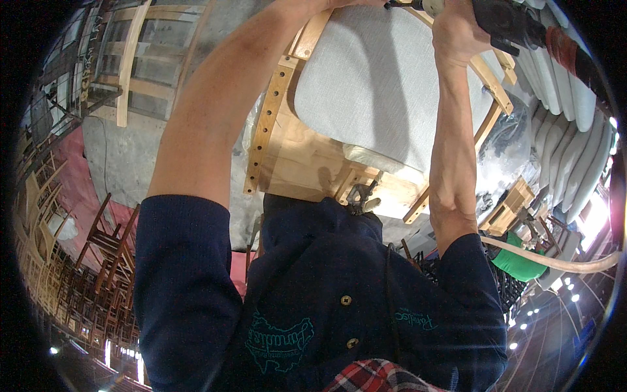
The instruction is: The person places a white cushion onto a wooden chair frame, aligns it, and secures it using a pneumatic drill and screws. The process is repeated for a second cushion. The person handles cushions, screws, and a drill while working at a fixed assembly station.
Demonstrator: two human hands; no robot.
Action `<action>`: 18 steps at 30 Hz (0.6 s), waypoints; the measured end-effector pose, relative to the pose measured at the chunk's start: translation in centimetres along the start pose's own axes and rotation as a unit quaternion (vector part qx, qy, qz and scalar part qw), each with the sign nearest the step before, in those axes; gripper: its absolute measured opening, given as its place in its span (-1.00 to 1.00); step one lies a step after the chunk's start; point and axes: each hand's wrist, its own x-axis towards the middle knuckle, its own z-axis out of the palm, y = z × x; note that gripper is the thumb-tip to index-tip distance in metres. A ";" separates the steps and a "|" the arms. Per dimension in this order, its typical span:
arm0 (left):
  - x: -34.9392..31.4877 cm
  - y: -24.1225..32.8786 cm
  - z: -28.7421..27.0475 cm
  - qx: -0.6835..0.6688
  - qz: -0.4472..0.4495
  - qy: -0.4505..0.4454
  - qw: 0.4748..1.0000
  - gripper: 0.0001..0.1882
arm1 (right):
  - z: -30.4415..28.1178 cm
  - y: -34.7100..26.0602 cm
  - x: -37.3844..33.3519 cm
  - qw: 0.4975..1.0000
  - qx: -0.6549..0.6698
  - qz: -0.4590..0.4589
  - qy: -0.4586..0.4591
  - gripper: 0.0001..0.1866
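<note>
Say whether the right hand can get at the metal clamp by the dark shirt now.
Probably not: the right hand has its grip around the dark tool, out past most of the grey panel, away from the metal clamp.

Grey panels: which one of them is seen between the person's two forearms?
The large panel lying over the wooden board, with a darker shadow band across it. The other grey panels are packed closely together at the picture's right side.
</note>
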 end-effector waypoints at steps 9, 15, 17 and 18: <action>0.6 0.2 0.0 0.005 0.014 -0.012 1.000 -0.52 | -0.4 -1.1 0.6 0.997 -0.065 0.021 0.019 -0.84; 0.5 0.1 0.0 -0.015 0.019 0.004 1.000 -0.51 | -0.6 -0.5 0.6 0.998 -0.068 -0.008 0.008 -0.84; 0.3 0.0 -0.2 -0.010 0.012 0.001 1.000 -0.51 | 0.1 -0.8 0.3 0.999 -0.031 -0.003 0.019 -0.83; 0.2 0.1 -0.3 -0.002 0.006 -0.005 1.000 -0.51 | 0.4 -0.8 0.2 1.000 -0.012 -0.001 0.025 -0.83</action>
